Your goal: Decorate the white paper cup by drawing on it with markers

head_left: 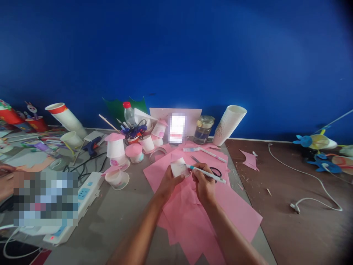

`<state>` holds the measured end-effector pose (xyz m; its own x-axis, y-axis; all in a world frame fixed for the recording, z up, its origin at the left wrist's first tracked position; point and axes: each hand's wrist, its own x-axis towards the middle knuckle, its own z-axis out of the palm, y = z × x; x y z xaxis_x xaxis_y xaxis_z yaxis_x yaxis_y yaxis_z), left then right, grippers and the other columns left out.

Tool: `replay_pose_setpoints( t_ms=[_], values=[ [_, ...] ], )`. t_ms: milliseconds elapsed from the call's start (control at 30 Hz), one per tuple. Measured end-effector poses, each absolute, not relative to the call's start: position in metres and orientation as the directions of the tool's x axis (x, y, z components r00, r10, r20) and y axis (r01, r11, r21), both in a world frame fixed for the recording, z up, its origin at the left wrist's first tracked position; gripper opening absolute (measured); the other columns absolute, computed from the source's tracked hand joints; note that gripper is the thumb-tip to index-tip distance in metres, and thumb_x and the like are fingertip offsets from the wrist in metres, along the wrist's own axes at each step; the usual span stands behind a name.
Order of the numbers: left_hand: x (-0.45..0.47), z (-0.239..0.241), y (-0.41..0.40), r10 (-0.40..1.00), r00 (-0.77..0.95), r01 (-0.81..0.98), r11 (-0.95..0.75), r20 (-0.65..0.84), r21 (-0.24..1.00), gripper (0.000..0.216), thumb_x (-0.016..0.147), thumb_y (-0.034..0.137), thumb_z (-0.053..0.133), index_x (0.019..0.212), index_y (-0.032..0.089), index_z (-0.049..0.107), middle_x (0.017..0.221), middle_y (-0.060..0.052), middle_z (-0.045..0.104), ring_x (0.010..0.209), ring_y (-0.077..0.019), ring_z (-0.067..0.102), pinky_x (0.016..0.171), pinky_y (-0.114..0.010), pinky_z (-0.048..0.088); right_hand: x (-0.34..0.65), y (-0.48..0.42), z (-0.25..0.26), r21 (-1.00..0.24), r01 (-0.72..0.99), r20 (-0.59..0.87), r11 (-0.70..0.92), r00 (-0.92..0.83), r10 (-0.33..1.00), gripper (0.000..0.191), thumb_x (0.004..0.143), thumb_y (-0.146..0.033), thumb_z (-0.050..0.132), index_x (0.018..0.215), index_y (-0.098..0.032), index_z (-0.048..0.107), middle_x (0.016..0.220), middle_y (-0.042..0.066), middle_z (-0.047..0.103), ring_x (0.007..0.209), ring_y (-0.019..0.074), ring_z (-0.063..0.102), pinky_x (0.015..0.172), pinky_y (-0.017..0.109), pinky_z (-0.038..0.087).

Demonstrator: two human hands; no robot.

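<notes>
My left hand (168,181) is closed around a small white paper cup (179,167), held on its side above the pink paper sheets (220,206). A white pen with a teal tip (206,173) is gripped in my right hand (204,184), its tip touching the cup's side. Black-handled scissors (213,171) lie on the pink paper just behind my right hand.
Behind stand a tall stack of white cups (228,125), a glass jar (203,129), a bright phone (177,129), a plastic bottle (129,114) and several pink-topped cups (116,147). A power strip (82,195), glue gun (92,144) and another person's hand (5,180) are at left.
</notes>
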<state>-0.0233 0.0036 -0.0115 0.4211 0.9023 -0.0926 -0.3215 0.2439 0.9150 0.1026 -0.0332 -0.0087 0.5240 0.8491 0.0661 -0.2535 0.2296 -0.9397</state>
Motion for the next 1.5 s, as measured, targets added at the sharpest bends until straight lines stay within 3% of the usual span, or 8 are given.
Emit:
replay_pose_setpoints(
  t_ms=[767,1267,1500],
  values=[
    [-0.023,-0.01,0.003,0.91,0.406,-0.315,0.227,-0.085,0.921,0.041,0.071,0.032,0.08,0.106,0.019,0.062,0.102,-0.005,0.068,0.101,-0.0249,0.06,0.092,-0.037,0.044,0.101,-0.034,-0.007,-0.932,-0.287,0.047,0.221,0.509,0.859,0.005,0.075,-0.025,0.062,0.077,-0.021,0.062,0.056,-0.006,0.048,0.051,0.01,0.04,0.049,0.024,0.03],
    [-0.023,-0.004,0.001,0.902,0.422,-0.312,0.239,-0.091,0.919,0.045,0.072,0.032,0.079,0.111,0.018,0.062,0.111,-0.009,0.069,0.107,-0.0271,0.06,0.096,-0.039,0.043,0.099,-0.031,0.002,-0.89,-0.368,0.043,0.271,0.523,0.851,0.007,0.069,-0.027,0.064,0.071,-0.021,0.061,0.054,-0.005,0.051,0.047,0.0087,0.038,0.048,0.025,0.031],
    [-0.026,-0.009,0.004,0.909,0.405,-0.335,0.248,-0.098,0.909,0.047,0.072,0.032,0.079,0.114,0.02,0.06,0.108,-0.007,0.068,0.105,-0.0257,0.06,0.096,-0.039,0.041,0.098,-0.032,0.001,-0.896,-0.337,0.038,0.289,0.591,0.806,0.032,0.086,-0.045,0.056,0.107,-0.02,0.059,0.061,-0.004,0.059,0.045,0.0097,0.043,0.046,0.025,0.035]
  ],
)
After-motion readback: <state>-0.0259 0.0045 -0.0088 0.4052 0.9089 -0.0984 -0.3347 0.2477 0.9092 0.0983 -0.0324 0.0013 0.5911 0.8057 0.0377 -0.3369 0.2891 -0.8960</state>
